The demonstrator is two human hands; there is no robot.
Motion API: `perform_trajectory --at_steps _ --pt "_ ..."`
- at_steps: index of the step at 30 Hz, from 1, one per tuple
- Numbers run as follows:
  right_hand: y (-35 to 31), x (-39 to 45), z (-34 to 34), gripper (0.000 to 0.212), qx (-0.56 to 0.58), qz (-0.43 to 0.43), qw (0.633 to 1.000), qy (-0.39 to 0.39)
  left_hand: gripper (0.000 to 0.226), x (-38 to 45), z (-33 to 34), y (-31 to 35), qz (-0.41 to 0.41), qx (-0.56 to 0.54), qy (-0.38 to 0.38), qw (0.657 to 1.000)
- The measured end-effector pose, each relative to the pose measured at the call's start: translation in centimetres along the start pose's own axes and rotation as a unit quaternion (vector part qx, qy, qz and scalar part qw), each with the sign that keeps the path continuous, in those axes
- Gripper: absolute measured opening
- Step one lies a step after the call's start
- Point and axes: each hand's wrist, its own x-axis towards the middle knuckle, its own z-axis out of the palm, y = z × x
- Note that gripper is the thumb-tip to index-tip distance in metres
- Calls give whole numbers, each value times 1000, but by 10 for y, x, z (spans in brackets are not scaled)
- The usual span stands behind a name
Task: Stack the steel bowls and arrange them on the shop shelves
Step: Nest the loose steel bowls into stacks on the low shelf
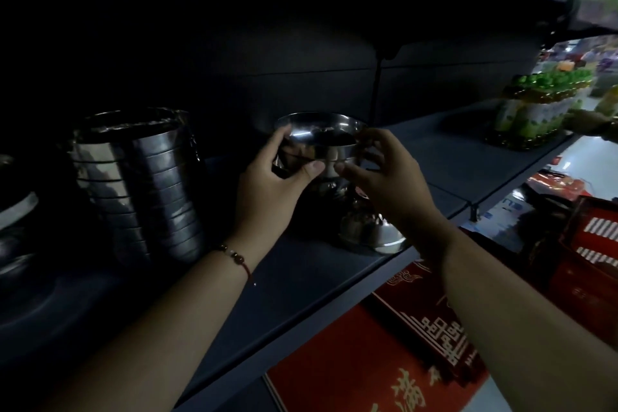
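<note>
Holding one steel bowl [321,140] up between both hands, above the shelf [301,278]. Left hand [274,177] gripping the bowl's left wall, fingers curled round the rim, thumb pressing the front. Right hand [384,177] pinching the right side, thumb meeting the left thumb at the front, fingers curling behind the rim. Hovering directly over a short pile [364,227] of upturned-looking steel pieces sitting on the shelf just below the hands; exact shape hard to tell in the dark. Tall stack [140,184] of nested bowls standing left of the left hand, well clear of it. Green-capped bottles [541,104] sitting far right of the right hand. Red boxes [368,361] lying below the shelf, under the right forearm.

Judging handling: thin polished steel, so light, rigid, slippery, prone to clanging and sliding once nested. Best taking hold at opposite rim edges, as now, lowering level to seat squarely. Likely step: placing this bowl onto a stack. Risk: tilting and slipping off the pile.
</note>
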Motion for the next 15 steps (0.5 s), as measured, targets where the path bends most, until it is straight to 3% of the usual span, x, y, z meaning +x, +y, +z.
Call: perform_trajectory --at_steps 4,8,15 --pt "12 32 12 49 -26 -13 1000 2 55 15 7 -11 -7 34 49 998" --pt "20 54 20 60 -101 -15 994 -47 48 24 9 -25 -15 74 77 994" --pt "31 60 25 54 -249 13 958 -145 52 27 6 -48 -34 165 24 985"
